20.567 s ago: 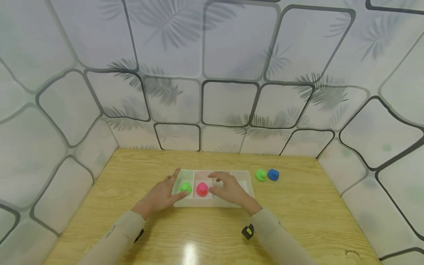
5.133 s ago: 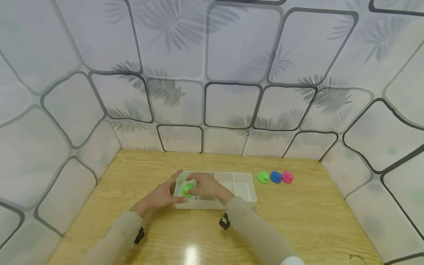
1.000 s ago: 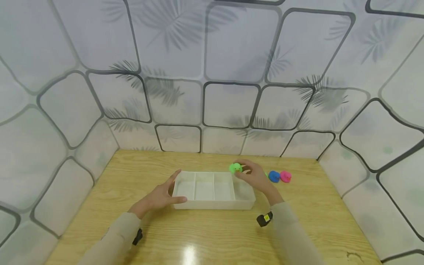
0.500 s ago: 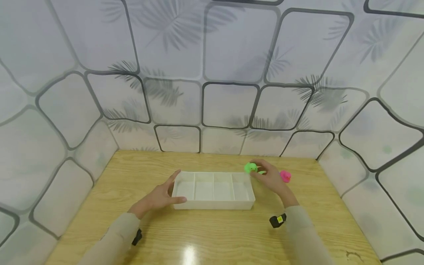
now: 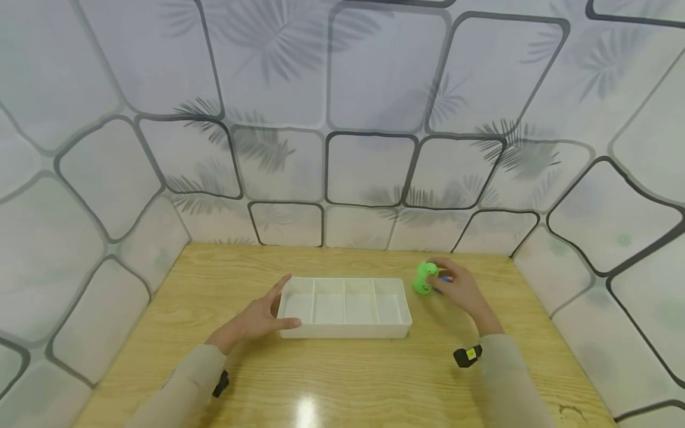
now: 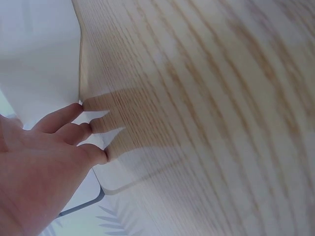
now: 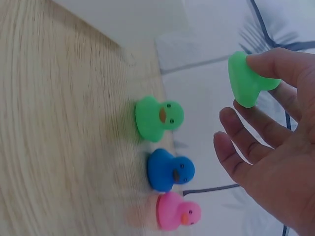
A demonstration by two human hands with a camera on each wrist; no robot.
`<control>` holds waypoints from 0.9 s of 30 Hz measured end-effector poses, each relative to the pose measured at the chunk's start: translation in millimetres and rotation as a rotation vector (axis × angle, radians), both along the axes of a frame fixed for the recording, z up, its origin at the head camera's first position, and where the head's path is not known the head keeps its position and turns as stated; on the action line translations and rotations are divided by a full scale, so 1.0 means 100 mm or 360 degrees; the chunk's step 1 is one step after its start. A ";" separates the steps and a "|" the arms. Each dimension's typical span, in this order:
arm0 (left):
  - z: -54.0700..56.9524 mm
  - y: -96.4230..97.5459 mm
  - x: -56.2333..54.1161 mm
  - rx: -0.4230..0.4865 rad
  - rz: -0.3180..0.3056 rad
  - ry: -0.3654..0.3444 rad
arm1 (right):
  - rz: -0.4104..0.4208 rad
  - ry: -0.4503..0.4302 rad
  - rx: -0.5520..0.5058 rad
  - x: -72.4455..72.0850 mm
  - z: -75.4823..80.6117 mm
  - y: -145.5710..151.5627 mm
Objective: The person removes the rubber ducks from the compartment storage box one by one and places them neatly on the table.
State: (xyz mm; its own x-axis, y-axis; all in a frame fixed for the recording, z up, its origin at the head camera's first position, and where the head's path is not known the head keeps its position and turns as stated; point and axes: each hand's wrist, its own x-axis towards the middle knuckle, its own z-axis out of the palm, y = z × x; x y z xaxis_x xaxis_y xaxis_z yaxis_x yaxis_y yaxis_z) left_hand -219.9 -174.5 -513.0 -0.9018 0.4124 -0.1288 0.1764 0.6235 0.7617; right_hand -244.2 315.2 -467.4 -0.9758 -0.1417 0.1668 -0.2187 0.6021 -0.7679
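Note:
My right hand [image 5: 459, 288] pinches a green toy duck [image 7: 243, 81] between thumb and fingers, raised over the table. In the head view it overlaps a second green duck [image 7: 152, 118] standing on the table. Beside that one stand a blue duck [image 7: 167, 169] and a pink duck [image 7: 174, 211] in a row; in the head view my hand hides the pink one and most of the blue one. My left hand [image 5: 258, 318] rests spread at the left end of a white tray [image 5: 345, 331], thumb at the front rim and forefinger by the back corner. Its other fingertips touch the table.
The tray has several compartments side by side, with bare floors. It sits on a wood-grain table [image 5: 342, 380], left of the ducks. A patterned wall [image 5: 369, 166] closes off the back and both sides.
Over the last second, my right hand has carried the green duck rightward from above the tray to the duck row. Earlier that duck was in the leftmost compartment. My left hand stays put.

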 end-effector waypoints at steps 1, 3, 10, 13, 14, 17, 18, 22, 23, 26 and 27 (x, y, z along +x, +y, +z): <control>0.00 0.00 0.00 -0.0001 0.0000 0.0001 | -0.0011 -0.0002 -0.0002 0.00 -0.01 0.03; 0.00 0.00 0.00 -0.0006 0.0001 0.0001 | -0.0035 -0.0012 0.0005 0.00 -0.03 0.10; -0.01 0.00 -0.01 -0.0002 0.0001 -0.0003 | -0.0103 -0.0042 0.0017 0.01 -0.09 0.32; -0.02 0.00 -0.01 -0.0009 0.0004 -0.0003 | -0.0110 -0.0026 0.0021 0.03 -0.10 0.40; -0.02 0.00 -0.02 -0.0010 0.0003 0.0002 | -0.0117 -0.0018 0.0021 0.04 -0.10 0.43; -0.01 0.00 -0.01 -0.0011 -0.0001 0.0007 | -0.0133 -0.0008 0.0025 0.06 -0.09 0.51; -0.01 0.00 -0.01 -0.0007 -0.0003 0.0008 | -0.0144 -0.0007 0.0031 0.06 -0.09 0.54; 0.00 -0.01 0.00 0.0010 -0.0009 0.0007 | -0.0189 -0.0024 0.0062 0.06 -0.11 0.63; 0.00 -0.01 0.00 0.0013 -0.0009 0.0007 | -0.0193 -0.0024 0.0075 0.06 -0.11 0.65; 0.00 -0.01 0.00 0.0012 -0.0009 0.0007 | -0.0222 -0.0048 0.0077 0.06 -0.13 0.71; 0.00 -0.01 0.00 0.0011 -0.0008 0.0008 | -0.0226 -0.0056 0.0078 0.06 -0.14 0.73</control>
